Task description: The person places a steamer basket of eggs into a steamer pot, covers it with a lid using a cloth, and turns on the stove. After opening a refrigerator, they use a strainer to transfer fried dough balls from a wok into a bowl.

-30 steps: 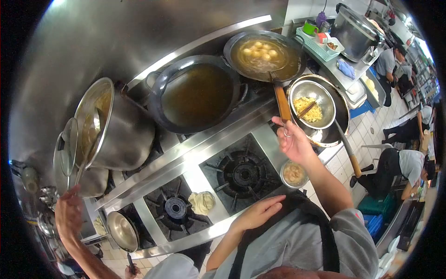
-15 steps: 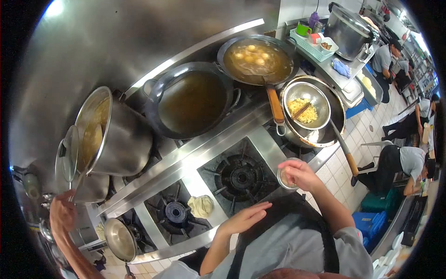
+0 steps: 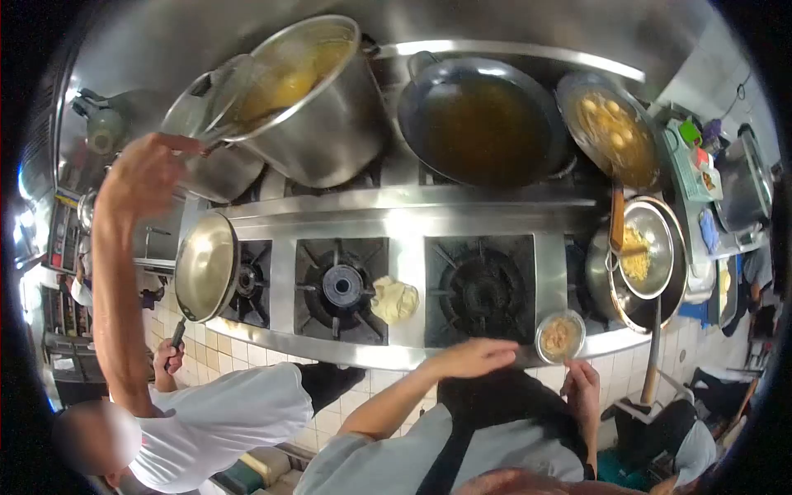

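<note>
My left hand (image 3: 483,356) is held flat, fingers stretched out and together, above the stove's front edge with nothing in it. Close by on the right, a small clear bowl (image 3: 560,337) of pale brownish crumbly food sits on the steel ledge beside a burner. My right hand (image 3: 582,381) is just on the near side of this bowl, its fingers curled by the rim; whether they touch it or pinch anything small is hidden. Beyond my left hand is an unlit burner (image 3: 483,289), with a crumpled pale cloth (image 3: 394,300) to its left.
Behind stand a tall stockpot (image 3: 330,124), a wok of dark liquid (image 3: 487,124) and a wok with round pieces (image 3: 615,124). A strainer of yellow bits (image 3: 643,252) rests over a pot at right. A co-worker (image 3: 223,421) at left holds a frying pan (image 3: 206,268) and reaches toward the stockpot.
My view has swung left, bringing the co-worker into sight. My right hand, earlier on the small bowl's rim, has drawn back toward me, and the bowl's contents now show. My left hand stays outstretched.
</note>
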A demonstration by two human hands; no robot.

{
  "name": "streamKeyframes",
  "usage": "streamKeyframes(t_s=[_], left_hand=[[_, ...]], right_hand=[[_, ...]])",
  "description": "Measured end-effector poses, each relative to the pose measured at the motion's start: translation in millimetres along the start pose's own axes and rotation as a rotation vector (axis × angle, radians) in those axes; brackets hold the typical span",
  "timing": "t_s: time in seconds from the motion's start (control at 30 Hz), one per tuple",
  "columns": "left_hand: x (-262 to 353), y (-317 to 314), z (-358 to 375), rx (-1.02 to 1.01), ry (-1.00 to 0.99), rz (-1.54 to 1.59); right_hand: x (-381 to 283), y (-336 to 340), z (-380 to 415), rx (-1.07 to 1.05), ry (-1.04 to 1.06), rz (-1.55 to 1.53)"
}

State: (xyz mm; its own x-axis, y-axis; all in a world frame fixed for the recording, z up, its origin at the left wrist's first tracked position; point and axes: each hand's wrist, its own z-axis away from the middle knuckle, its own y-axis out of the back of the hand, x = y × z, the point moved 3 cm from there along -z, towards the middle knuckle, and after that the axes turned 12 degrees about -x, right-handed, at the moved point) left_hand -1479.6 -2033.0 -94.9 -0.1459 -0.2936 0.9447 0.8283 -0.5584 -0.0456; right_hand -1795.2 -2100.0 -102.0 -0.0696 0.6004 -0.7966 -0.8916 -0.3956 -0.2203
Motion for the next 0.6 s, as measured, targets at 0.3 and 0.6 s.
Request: streamKeyframes(t_s=[0.3, 0.6], left_hand=[[-60.1, -23.5, -28.9, 0.367, 0.198, 0.519], [-108.5, -114.9, -131.6, 0.452, 0.343, 0.728]], right_hand=[[-0.9, 60.1, 34.0, 0.107, -0.113, 0.058], [25.1, 158.3, 55.5, 0.070, -0.080, 0.036]])
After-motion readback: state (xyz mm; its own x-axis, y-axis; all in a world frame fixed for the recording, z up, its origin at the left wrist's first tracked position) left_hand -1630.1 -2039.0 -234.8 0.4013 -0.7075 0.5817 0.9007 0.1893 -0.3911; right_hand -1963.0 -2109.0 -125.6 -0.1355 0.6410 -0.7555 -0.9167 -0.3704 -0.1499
